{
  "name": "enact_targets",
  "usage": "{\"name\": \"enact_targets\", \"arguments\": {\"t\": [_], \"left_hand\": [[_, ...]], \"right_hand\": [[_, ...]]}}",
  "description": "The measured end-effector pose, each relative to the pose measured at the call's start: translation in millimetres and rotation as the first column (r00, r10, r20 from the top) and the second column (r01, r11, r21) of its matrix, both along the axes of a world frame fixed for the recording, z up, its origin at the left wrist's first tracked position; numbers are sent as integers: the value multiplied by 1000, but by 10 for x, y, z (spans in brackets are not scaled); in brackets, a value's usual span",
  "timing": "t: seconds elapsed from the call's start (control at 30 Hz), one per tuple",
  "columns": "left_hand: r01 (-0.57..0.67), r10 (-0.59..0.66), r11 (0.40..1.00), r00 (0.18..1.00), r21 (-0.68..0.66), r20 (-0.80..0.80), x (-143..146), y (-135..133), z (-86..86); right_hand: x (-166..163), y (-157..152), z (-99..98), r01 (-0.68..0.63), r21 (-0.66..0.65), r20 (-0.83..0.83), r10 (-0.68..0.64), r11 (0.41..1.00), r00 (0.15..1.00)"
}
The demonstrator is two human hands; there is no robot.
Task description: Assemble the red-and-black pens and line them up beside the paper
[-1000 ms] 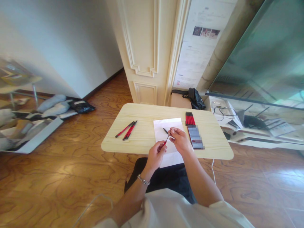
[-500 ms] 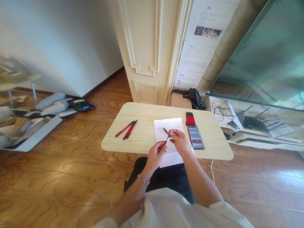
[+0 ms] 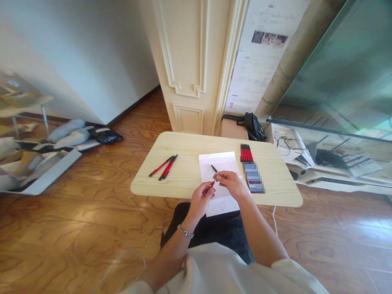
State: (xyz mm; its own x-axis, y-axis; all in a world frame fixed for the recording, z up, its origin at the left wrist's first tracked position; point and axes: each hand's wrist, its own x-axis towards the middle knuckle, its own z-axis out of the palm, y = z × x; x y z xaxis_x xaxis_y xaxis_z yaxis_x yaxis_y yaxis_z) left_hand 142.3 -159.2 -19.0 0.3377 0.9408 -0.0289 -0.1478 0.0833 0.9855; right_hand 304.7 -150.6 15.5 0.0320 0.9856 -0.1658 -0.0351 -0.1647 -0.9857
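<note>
Both my hands meet over a white sheet of paper (image 3: 221,163) at the near edge of a small light wooden table (image 3: 183,179). My left hand (image 3: 200,201) is closed around the red barrel of a pen (image 3: 212,185). My right hand (image 3: 232,182) pinches the pen's front end with its fingertips. A small black pen part (image 3: 214,168) lies on the paper just beyond my fingers. A row of several red-and-black pens (image 3: 246,152) lies at the back right of the table. Three more red-and-black pens (image 3: 164,166) lie on its left side.
A blurred flat object (image 3: 254,178) lies right of the paper. Behind the table stand a cream panelled pillar (image 3: 191,69) and a black bag (image 3: 252,125) on a box. A low glass unit (image 3: 330,163) is at the right. Clutter and a white tray (image 3: 39,163) lie on the wooden floor at left.
My right hand has slid a little nearer along the pen toward my left hand. The pens on the table have not moved.
</note>
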Motion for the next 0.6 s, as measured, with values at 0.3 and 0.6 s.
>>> {"name": "enact_targets", "arguments": {"t": [0.3, 0.6], "left_hand": [[-18, 19, 1000, 1000, -19, 12, -44, 15, -35], [-39, 39, 999, 999, 9, -9, -121, 26, -7]], "right_hand": [[38, 572, -184, 142, 18, 829, -94, 990, 552], [40, 536, -199, 130, -8, 573, -102, 992, 813]]}}
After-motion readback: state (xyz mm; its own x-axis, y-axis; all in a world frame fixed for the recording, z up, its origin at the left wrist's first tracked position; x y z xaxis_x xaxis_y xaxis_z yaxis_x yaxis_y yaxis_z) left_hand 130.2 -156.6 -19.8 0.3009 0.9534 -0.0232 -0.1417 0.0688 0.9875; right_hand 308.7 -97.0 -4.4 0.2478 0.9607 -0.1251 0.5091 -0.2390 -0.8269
